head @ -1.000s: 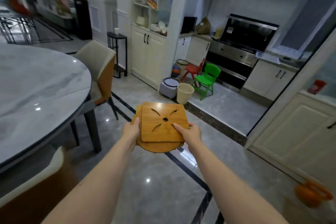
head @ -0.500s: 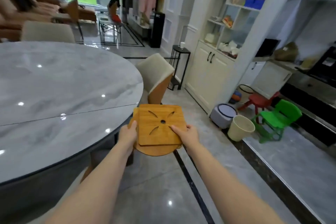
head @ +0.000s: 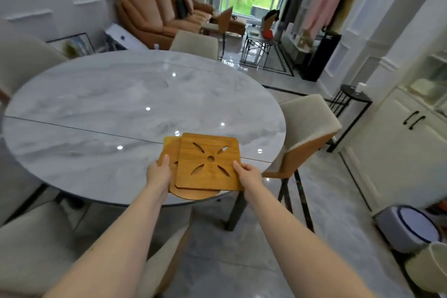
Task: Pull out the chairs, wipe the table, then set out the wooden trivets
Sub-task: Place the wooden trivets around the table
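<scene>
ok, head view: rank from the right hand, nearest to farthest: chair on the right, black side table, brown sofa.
From the right hand:
1. Chair, just right of it at the table's edge.
2. Black side table, farther right, by the cabinets.
3. Brown sofa, far back left, beyond the table.

View swung from kitchen to tabletop. Trivets, earlier over floor beside tabletop, now above its near edge. Top square trivet shifted right, uncovering lower one's left edge.
</scene>
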`<state>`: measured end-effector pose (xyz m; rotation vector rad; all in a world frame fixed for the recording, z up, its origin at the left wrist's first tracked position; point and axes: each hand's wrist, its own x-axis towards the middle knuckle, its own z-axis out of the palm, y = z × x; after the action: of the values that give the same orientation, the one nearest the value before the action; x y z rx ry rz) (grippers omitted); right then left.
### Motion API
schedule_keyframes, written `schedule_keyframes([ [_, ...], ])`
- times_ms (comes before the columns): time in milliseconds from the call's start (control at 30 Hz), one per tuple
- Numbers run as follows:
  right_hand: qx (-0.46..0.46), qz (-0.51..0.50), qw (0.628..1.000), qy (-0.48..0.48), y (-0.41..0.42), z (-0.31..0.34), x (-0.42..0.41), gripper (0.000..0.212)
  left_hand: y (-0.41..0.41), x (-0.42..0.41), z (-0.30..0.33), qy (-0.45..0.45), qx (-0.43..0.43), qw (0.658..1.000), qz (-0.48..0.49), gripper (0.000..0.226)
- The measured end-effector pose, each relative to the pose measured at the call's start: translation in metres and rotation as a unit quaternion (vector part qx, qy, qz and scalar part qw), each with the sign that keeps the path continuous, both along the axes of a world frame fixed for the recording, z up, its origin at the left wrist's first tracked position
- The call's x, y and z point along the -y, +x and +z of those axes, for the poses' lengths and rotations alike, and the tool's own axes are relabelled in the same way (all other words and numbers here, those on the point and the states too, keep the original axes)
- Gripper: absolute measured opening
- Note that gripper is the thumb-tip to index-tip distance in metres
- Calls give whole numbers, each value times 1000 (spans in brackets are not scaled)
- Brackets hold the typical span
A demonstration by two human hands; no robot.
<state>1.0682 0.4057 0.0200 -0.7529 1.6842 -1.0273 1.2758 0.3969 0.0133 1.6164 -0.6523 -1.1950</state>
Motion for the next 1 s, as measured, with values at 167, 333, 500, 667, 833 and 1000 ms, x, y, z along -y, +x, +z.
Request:
schedule_keyframes([
  [167,37,18,999,20,75,-5,37,29,77,29,-10,13,1,999,30,42],
  [333,88,6,995,41,130,-15,63,35,150,56,-19,26,2,997,68,43],
  [500,115,-54,990,52,158,-35,77,35,203,69,-30,44,22,990,132,46],
  [667,102,-109,986,78,180,-63,82,38,241,68,-43,49,29,972,230,42],
  [833,77,-112,985,107,200,-86,83,34,265,71,-54,47,-4,943,328,42],
  [1000,67,-90,984,137,219,-104,87,35,267,72,-65,51,16,938,341,41],
])
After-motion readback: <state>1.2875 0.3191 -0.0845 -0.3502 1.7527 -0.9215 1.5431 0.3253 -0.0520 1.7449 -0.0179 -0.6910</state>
